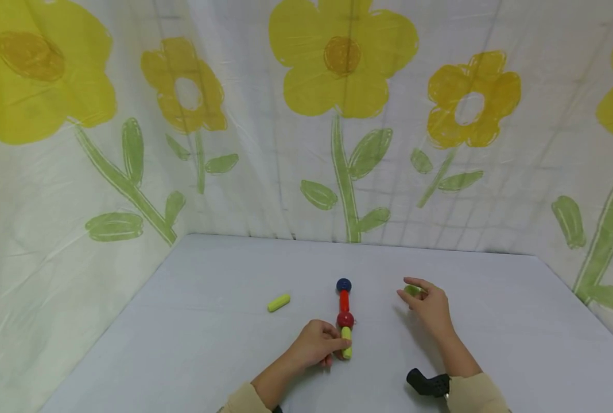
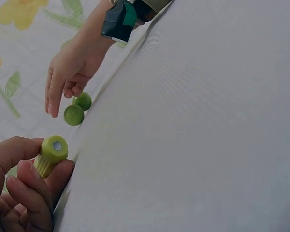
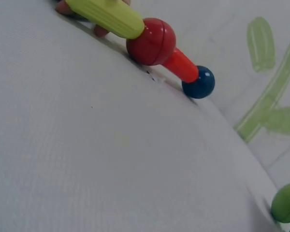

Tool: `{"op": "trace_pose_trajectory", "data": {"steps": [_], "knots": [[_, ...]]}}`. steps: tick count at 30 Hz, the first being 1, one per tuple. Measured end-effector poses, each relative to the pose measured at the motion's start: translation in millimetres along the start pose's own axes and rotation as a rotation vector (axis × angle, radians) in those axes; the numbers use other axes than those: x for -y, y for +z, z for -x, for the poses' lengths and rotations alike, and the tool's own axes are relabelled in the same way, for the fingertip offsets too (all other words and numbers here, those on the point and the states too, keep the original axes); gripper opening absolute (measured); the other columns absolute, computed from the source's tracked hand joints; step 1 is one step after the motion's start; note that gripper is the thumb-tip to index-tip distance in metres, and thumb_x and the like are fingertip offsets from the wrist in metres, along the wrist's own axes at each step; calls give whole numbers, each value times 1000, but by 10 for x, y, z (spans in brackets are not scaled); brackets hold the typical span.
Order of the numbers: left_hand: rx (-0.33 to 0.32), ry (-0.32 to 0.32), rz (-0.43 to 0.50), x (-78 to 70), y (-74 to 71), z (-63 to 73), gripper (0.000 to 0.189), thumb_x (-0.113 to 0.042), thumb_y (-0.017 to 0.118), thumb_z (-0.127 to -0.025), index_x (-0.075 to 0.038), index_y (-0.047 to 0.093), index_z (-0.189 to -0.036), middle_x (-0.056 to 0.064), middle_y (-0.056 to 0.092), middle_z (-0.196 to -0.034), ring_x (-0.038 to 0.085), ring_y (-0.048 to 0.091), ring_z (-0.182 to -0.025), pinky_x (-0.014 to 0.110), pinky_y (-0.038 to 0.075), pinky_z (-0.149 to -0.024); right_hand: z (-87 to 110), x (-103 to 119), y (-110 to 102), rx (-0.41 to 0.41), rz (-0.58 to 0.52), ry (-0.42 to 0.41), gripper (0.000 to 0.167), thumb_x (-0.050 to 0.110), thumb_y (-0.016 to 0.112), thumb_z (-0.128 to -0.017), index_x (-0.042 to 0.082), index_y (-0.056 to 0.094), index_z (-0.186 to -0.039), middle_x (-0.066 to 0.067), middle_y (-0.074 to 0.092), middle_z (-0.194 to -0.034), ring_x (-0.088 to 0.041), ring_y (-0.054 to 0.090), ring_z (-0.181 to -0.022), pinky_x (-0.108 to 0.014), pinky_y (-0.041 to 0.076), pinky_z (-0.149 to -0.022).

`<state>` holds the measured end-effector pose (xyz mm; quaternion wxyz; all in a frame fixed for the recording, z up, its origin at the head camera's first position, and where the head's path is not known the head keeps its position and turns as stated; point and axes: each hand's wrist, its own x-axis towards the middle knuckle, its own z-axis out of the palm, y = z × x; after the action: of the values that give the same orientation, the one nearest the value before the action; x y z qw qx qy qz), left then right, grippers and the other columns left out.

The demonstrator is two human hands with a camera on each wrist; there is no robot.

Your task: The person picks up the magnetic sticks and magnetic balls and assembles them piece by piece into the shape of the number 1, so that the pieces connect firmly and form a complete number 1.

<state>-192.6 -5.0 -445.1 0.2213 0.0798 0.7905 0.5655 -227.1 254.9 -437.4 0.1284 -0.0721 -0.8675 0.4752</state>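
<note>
My left hand (image 1: 313, 343) pinches a yellow-green magnetic rod (image 1: 346, 333) between thumb and fingers. The rod's far end meets a red ball (image 1: 345, 319). Beyond that ball, a red rod (image 1: 344, 301) and a dark blue ball (image 1: 344, 285) continue the straight line. In the left wrist view, the near end of the yellow-green rod shows a silvery disc (image 2: 57, 145). To the right of this chain, my right hand (image 1: 431, 307) holds green balls at its fingertips; the left wrist view shows two, a nearer green ball (image 2: 74, 115) and another green ball (image 2: 83, 101) against the fingers.
A second yellow-green rod (image 1: 279, 302) lies on the white table (image 1: 208, 332), left of the chain. Black wrist gear (image 1: 426, 383) juts from the right sleeve. Behind the table hangs a flower-printed curtain (image 1: 265, 172).
</note>
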Motion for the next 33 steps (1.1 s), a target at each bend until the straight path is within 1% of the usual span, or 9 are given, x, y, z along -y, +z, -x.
{"op": "trace_pose_trajectory", "data": {"steps": [7,10,19,26,33], "knots": [[0,-14,-1,-6,-4,2,22,-24,72,-81,-5,62,-86,0,65,-62,6,43,-39,13,33,-40,-11,-36,-88,-13,51,-5,43,19,71,-82,2,60,-120,3,50,-53,-5,41,-45,-21,33,-44],[-1,-21,-6,2,-4,0,22,-24,72,-81,-5,62,-86,-1,64,-61,6,43,-39,13,34,-40,3,-37,-103,-4,71,-1,44,19,71,-82,0,59,-120,3,47,-51,-5,38,-44,-21,33,-44],[-6,-28,-11,19,-3,-7,23,-25,72,-81,-6,63,-86,0,65,-63,6,43,-40,14,34,-41,9,-91,-96,9,109,20,45,18,70,-83,0,57,-122,2,47,-54,-6,39,-49,-21,35,-45],[-7,-28,-19,15,-2,-8,22,-25,73,-80,-6,63,-86,0,64,-62,6,43,-39,14,34,-40,6,-147,-74,12,149,-28,43,12,69,-83,-3,57,-121,1,49,-55,-7,41,-49,-21,35,-45],[-1,-23,-18,20,0,-15,22,-26,72,-81,-7,63,-86,0,65,-62,6,43,-39,14,33,-40,25,-153,-49,5,189,-54,42,8,69,-81,-4,58,-120,-4,48,-64,-8,39,-53,-20,34,-46]]}}
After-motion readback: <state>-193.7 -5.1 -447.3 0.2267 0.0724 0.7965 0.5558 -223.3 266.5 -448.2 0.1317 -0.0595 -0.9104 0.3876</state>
